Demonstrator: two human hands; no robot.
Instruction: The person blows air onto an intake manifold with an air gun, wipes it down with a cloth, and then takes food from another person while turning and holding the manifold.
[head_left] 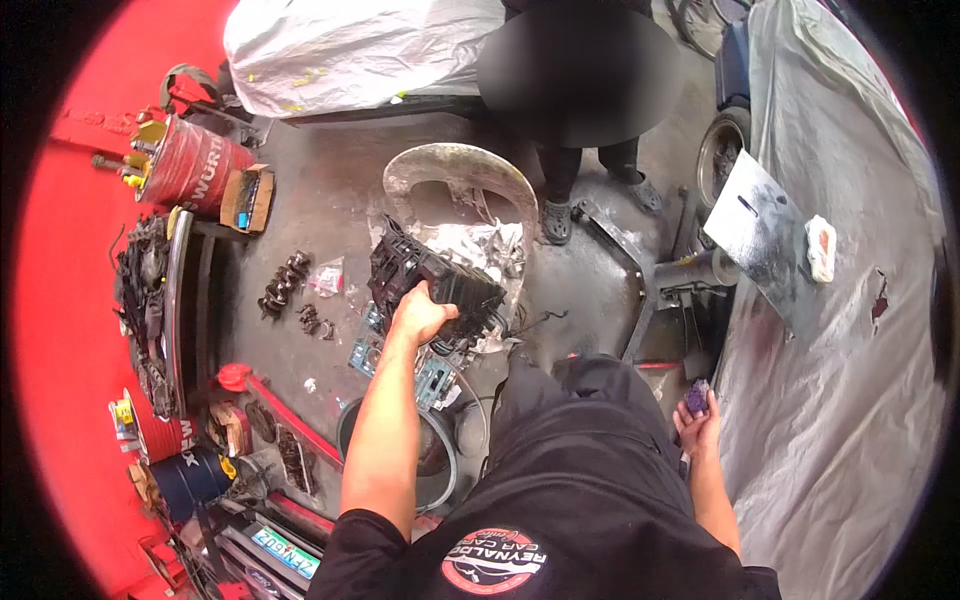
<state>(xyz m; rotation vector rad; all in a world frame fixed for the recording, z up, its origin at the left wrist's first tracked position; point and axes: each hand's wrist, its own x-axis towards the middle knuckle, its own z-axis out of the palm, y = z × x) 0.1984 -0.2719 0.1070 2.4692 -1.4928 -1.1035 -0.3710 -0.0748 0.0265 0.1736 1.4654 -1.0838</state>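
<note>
My left hand [425, 314] grips the top edge of a black engine block [455, 285], with the thumb stretched to the right. The block is tilted on a stained white plastic chair [440, 158], with crumpled whitish rags [500, 250] behind and beside it. Off to the right, at my side, my right hand [700, 425] is closed around a crumpled purple cloth [697, 397]. Blue metal tool trays [434, 382] lie under and in front of the block. The underside of the block and my left fingertips are hidden.
A crankshaft [286, 284] and a small plastic bag [327, 277] lie on the floor to the left. A round grey tub [437, 480] stands near my legs. A person in dark clogs [556, 222] stands ahead. Sheet-covered vehicles [350, 55] border the space, and a metal stand [640, 290] is at right.
</note>
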